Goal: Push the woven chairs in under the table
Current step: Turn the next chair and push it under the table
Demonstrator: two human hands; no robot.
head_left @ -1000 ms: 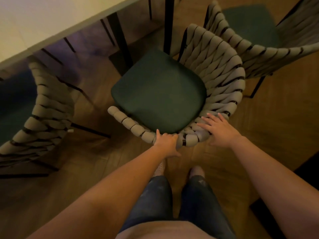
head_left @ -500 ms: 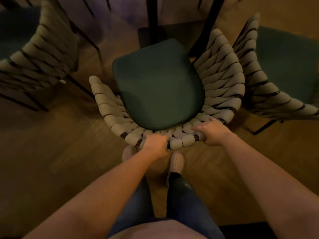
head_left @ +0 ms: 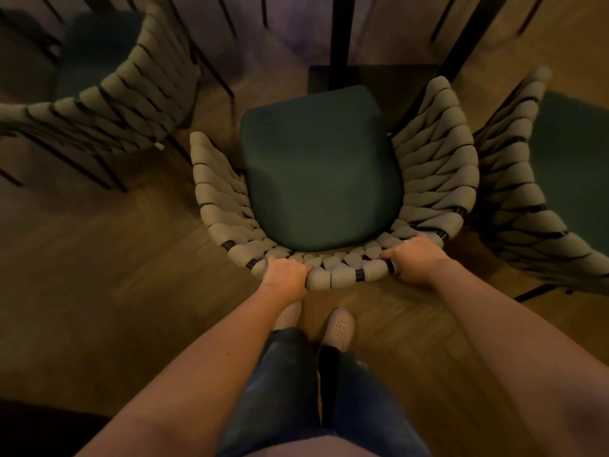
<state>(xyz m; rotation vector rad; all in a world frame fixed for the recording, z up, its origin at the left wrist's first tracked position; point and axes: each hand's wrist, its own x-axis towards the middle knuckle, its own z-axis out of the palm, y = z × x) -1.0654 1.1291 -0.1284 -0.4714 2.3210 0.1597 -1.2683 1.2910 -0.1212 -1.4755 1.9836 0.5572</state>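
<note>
Gripping the middle chair's (head_left: 324,179) back rim, left hand (head_left: 286,272) and right hand (head_left: 414,258) stayed clamped; its seat remained mostly outside, neighbours unjudged.

Dim, warm amber light covers the wooden floor (head_left: 99,258), brightest on the forearms and near the right edge. Deep shadow fills the top and the lower left corner. Wide-angle bending curves the chairs at both sides. The side chairs look soft; no glare shows.
</note>
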